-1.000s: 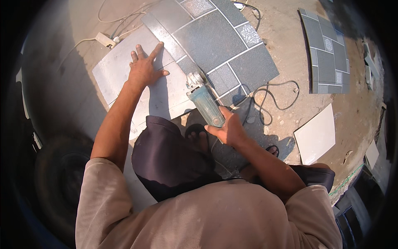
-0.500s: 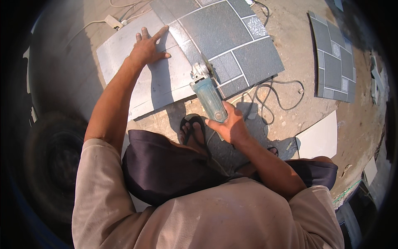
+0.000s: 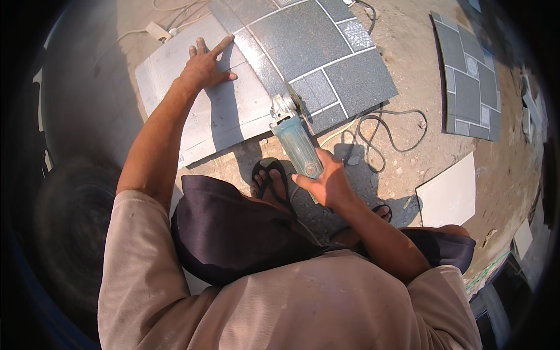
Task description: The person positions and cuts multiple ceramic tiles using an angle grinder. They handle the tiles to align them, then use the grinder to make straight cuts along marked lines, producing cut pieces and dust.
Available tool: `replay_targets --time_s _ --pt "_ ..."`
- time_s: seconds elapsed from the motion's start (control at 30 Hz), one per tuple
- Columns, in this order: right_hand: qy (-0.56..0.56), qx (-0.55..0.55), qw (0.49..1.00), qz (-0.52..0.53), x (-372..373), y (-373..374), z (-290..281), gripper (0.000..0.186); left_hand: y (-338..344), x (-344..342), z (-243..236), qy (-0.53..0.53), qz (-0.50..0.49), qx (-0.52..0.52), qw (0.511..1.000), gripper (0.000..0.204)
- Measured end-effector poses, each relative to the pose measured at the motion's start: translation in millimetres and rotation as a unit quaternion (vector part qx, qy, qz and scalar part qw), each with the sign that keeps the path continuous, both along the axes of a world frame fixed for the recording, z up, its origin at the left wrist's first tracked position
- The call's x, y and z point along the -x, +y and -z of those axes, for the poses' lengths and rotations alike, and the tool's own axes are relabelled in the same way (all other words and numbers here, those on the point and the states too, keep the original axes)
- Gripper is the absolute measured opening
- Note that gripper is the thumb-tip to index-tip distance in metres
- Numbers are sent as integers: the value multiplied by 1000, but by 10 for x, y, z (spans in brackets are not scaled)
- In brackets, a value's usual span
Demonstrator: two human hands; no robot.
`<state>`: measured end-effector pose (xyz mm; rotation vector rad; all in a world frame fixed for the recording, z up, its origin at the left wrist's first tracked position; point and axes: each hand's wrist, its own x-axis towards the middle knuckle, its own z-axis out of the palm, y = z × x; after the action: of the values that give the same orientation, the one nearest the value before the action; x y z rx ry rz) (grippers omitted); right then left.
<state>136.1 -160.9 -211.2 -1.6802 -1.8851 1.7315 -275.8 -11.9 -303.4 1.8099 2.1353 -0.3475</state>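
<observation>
My left hand (image 3: 204, 67) lies flat with spread fingers on a pale grey tile (image 3: 192, 111) on the ground. Over it lies a dark grey patterned tile (image 3: 315, 49) with white grid lines. My right hand (image 3: 326, 181) grips the green body of an angle grinder (image 3: 294, 143). Its head (image 3: 284, 108) rests at the near edge of the patterned tile, close to the seam between the two tiles. Whether the disc touches the tile I cannot tell.
The grinder's cord (image 3: 379, 131) loops on the sandy ground to the right. A white tile (image 3: 449, 195) lies at right, another patterned tile (image 3: 469, 87) further right. A power strip (image 3: 157, 30) sits at the top left. My sandalled feet (image 3: 271, 178) are just below the tiles.
The view has shifted, so the tiles and both hands sit higher and more to the right in frame. The grinder head now sits at the tile's near edge.
</observation>
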Motion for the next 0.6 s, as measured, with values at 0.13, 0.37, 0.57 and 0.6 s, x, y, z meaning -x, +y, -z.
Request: replay_targets --time_s 0.13,0.37,0.57,0.6 --pt "42 42 998 9 -16 16 -50 65 30 -5 -11 15 2 -3 1000 118" --pt "58 59 996 24 -63 -45 -79 61 46 -13 -98 9 -11 6 1000 117" --pt "83 40 996 16 -181 -140 -92 55 65 -38 -79 9 -8 9 1000 118" --pt "84 41 995 15 -197 -147 -107 55 60 -28 -74 7 -9 9 1000 118"
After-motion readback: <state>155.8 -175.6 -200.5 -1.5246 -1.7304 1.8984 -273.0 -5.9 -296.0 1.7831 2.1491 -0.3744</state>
